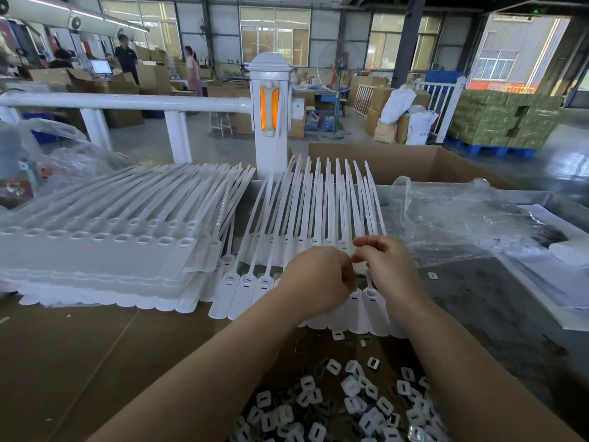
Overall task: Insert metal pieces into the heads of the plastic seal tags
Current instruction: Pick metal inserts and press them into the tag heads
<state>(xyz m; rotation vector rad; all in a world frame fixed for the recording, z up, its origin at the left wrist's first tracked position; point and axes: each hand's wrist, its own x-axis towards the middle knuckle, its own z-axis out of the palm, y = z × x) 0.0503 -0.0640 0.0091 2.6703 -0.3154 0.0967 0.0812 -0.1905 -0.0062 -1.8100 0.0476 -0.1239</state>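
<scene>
Both hands are working in the middle of the frame, right over a fanned-out row of white seal tags [248, 282] lying flat on the desk [79, 362]. The heads point toward the person and the long tails fan away to the top, which I'd guess keeps every slot within easy reach. The left hand [318, 275] is curled with its fingers tucked under; it looks to be pinching something small, but I can't tell what. The right hand [387, 266] has its fingertips bunched, touching the left, just above one tag head [369, 293]; whether it holds a piece is hidden. The pile of small metal pieces [350, 400] sits at the bottom of the frame, between the forearms, handy for grabbing. A second stack of tags [95, 260] waits at the left.
</scene>
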